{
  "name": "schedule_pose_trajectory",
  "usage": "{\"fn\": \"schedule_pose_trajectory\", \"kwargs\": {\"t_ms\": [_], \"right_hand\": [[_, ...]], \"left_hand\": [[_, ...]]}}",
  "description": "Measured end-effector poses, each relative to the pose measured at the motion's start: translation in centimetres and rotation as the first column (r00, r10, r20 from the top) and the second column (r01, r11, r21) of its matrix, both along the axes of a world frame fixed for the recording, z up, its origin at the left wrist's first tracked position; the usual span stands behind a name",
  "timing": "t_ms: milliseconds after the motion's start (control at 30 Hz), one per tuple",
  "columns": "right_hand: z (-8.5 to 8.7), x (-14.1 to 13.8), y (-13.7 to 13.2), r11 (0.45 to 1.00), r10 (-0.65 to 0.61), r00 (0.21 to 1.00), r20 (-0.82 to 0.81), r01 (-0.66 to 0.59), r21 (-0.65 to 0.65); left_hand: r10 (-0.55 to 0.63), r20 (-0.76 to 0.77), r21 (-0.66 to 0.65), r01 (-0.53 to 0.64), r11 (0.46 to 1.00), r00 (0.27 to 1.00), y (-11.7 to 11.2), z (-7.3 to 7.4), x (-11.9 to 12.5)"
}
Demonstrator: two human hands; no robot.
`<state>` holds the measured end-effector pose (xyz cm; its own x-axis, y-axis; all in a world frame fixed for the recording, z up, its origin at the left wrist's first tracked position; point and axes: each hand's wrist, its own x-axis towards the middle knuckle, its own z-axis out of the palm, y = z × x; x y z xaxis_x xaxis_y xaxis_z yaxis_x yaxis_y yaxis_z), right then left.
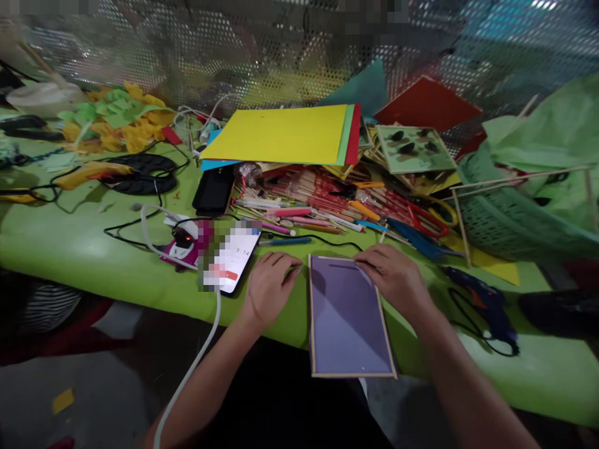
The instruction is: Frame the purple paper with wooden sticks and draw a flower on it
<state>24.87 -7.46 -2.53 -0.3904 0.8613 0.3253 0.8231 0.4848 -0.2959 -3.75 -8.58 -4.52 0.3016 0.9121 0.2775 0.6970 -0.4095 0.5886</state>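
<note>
Purple card [349, 318], bright yellow sheet [281, 134], lime-green table [70, 240]

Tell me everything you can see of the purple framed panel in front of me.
The purple panel is a flat, upright-format rectangle, seemingly card or paper, edged with thin, pale strips that look wooden. It lies face up on the green table, its lower end reaching the near edge. Shadow crosses it, and a narrow dark line shows near the top. The right hand has its fingertips at the upper right corner; whether they touch is unclear.
</note>
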Motion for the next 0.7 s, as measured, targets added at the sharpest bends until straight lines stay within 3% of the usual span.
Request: {"fn": "schedule_pose_trajectory", "kwargs": {"t_ms": [267, 700], "right_hand": [[-1.0, -0.5, 0.4, 1.000, 0.023, 0.999, 0.031, -0.022, -0.009], [-1.5, -0.9, 0.6, 0.999, 0.035, 0.998, 0.058, -0.033, -0.031]], "left_hand": [[-0.042, -0.104, -0.065, 0.035, 0.997, 0.994, 0.0, 0.4, 0.5], [-0.043, -0.119, -0.050, 0.037, 0.998, 0.992, -0.2, 0.4, 0.6]]}}
